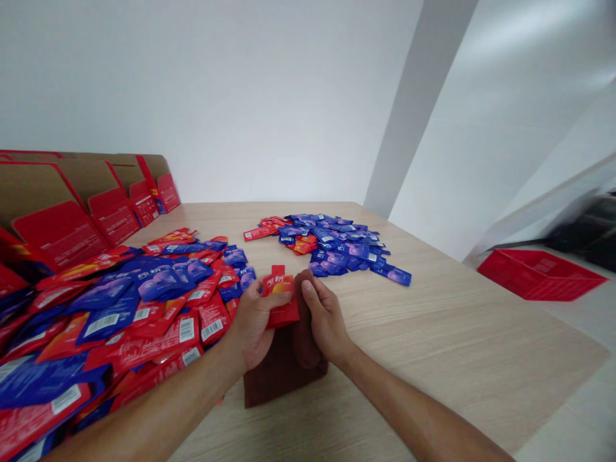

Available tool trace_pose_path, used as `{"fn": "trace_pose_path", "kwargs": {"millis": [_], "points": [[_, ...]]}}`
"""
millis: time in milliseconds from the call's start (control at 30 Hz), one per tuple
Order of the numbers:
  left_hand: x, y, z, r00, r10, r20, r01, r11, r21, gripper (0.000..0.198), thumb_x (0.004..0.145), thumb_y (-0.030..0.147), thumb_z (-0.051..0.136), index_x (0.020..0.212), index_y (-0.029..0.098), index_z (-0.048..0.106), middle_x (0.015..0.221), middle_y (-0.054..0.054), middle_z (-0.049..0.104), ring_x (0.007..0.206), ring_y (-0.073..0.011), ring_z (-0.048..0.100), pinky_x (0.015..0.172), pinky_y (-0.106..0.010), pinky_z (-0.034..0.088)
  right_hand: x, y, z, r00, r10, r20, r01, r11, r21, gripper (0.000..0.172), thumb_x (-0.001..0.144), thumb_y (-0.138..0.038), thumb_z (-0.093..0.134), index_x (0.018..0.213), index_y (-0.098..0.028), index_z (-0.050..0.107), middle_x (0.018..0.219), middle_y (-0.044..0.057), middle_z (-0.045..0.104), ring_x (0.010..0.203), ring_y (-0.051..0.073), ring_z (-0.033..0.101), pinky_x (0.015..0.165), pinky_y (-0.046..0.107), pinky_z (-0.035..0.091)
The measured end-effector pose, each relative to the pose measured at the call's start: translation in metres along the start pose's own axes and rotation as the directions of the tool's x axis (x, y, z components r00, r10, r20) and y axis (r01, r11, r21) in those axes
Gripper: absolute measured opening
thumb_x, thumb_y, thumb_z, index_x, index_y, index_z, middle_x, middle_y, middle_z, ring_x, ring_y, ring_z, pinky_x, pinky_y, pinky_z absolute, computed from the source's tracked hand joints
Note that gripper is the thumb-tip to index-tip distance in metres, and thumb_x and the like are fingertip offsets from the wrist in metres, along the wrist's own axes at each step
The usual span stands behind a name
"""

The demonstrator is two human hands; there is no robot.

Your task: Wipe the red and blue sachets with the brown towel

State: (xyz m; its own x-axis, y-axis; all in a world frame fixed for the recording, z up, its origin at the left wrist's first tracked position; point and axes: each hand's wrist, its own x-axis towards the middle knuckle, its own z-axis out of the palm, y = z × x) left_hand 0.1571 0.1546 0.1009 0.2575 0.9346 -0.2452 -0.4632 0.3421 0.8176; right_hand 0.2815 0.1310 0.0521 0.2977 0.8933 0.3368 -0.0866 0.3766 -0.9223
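My left hand [255,321] is closed around a red packet [283,311] with an orange print and a small tab on top, its thumb pressed across the front. Right beside it, my right hand [327,314] pinches a folded brown cloth [283,378] whose lower part spreads on the table below both hands. The cloth's upper fold touches or nearly touches the packet's right edge; I cannot tell which. Close to my left hand lies a large heap of red and blue packets [158,282]. Farther back, beyond my hands, is a second pile of mostly blue packets [337,240].
Open cardboard boxes [62,231] with red flaps stand in a row at the back left, against the white wall [269,96]. The wooden table [433,333] extends to the right. A red crate [543,276] sits on the floor past its right edge.
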Motion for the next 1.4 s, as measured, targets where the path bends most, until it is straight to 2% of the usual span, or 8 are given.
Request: {"fn": "trace_pose_path", "kwargs": {"millis": [233, 467, 600, 833, 1000, 1133, 1300, 1400], "points": [[0.006, 0.007, 0.006, 0.951, 0.296, -0.093, -0.293, 0.955, 0.043, 0.088, 0.064, -0.001, 0.075, 0.146, 0.026, 0.055, 0.112, -0.003, 0.079, 0.105, -0.0238, 0.079, 0.09, -0.036, 0.068, 0.002, 0.003, 0.0, 0.993, -0.084, -0.078, 0.064, 0.972, -0.228, 0.041, 0.102, -0.06, 0.057, 0.083, -0.024, 0.062, 0.08, -0.001, 0.064, 0.076, 0.019, 0.056, 0.072, 0.032, 0.046], [-0.018, -0.058, 0.005, 0.884, 0.426, 0.19, -0.467, 0.798, 0.382, 0.045, 0.108, 0.046, 0.058, 0.146, 0.026, 0.071, 0.16, -0.008, 0.065, 0.156, -0.0283, 0.054, 0.133, -0.044, 0.04, 0.0, 0.0, -0.006, 0.969, -0.18, -0.17, 0.122, 0.945, -0.303, 0.041, 0.107, -0.061, 0.052, 0.089, -0.026, 0.062, 0.081, 0.0, 0.066, 0.077, 0.021, 0.059, 0.073, 0.034, 0.048], [-0.021, -0.077, 0.015, 0.874, 0.448, 0.188, -0.486, 0.805, 0.341, 0.051, 0.112, 0.052, 0.05, 0.146, 0.021, 0.071, 0.166, -0.011, 0.059, 0.159, -0.0279, 0.05, 0.137, -0.044, 0.033, -0.004, -0.003, -0.005, 0.97, -0.183, -0.159, 0.13, 0.947, -0.295, 0.04, 0.108, -0.061, 0.052, 0.093, -0.027, 0.066, 0.085, 0.002, 0.071, 0.082, 0.024, 0.064, 0.076, 0.037, 0.051], [-0.005, -0.025, 0.013, 0.897, 0.427, 0.116, -0.434, 0.8, 0.413, 0.046, 0.113, 0.037, 0.044, 0.145, 0.022, 0.073, 0.163, -0.009, 0.063, 0.157, -0.0257, 0.054, 0.137, -0.045, 0.034, -0.025, -0.004, 0.016, 0.981, -0.156, 0.118, 0.174, 0.97, -0.168, 0.034, 0.112, -0.052, 0.051, 0.101, -0.028, 0.072, 0.101, 0.003, 0.077, 0.094, 0.024, 0.07, 0.097, 0.041, 0.052], [-0.028, -0.052, -0.002, 0.893, 0.391, 0.222, -0.449, 0.801, 0.397, 0.048, 0.112, 0.051, 0.052, 0.145, 0.025, 0.074, 0.161, -0.009, 0.064, 0.158, -0.0285, 0.052, 0.135, -0.044, 0.039, -0.016, -0.006, 0.007, 0.981, -0.157, -0.115, 0.123, 0.959, -0.256, 0.045, 0.109, -0.063, 0.051, 0.088, -0.026, 0.066, 0.083, 0.002, 0.068, 0.077, 0.023, 0.062, 0.074, 0.036, 0.052], [-0.034, -0.074, -0.005, 0.906, 0.359, 0.225, -0.421, 0.824, 0.379, 0.051, 0.112, 0.05, 0.05, 0.151, 0.023, 0.071, 0.16, -0.008, 0.065, 0.155, -0.0297, 0.056, 0.133, -0.045, 0.042, -0.009, -0.005, -0.001, 0.964, -0.139, -0.228, 0.068, 0.953, -0.294, 0.05, 0.104, -0.071, 0.054, 0.085, -0.026, 0.065, 0.079, 0.002, 0.066, 0.078, 0.024, 0.061, 0.076, 0.038, 0.054], [-0.016, -0.04, 0.0, 0.89, 0.434, 0.139, -0.45, 0.789, 0.417, 0.05, 0.114, 0.039, 0.047, 0.157, 0.022, 0.065, 0.163, -0.006, 0.061, 0.157, -0.0253, 0.054, 0.135, -0.046, 0.037, -0.028, -0.004, 0.012, 0.99, -0.109, 0.084, 0.122, 0.98, -0.16, 0.043, 0.109, -0.064, 0.054, 0.104, -0.027, 0.076, 0.101, 0.006, 0.077, 0.096, 0.027, 0.069, 0.094, 0.041, 0.056], [-0.006, 0.011, -0.008, 0.817, 0.53, 0.227, -0.571, 0.685, 0.452, 0.046, 0.113, 0.037, 0.048, 0.149, 0.022, 0.072, 0.16, -0.005, 0.065, 0.155, -0.0258, 0.055, 0.134, -0.044, 0.039, -0.036, -0.013, 0.015, 0.903, -0.061, 0.426, 0.137, 0.979, -0.149, 0.042, 0.111, -0.058, 0.054, 0.093, -0.027, 0.076, 0.089, 0.004, 0.073, 0.089, 0.025, 0.066, 0.085, 0.037, 0.055]]}}
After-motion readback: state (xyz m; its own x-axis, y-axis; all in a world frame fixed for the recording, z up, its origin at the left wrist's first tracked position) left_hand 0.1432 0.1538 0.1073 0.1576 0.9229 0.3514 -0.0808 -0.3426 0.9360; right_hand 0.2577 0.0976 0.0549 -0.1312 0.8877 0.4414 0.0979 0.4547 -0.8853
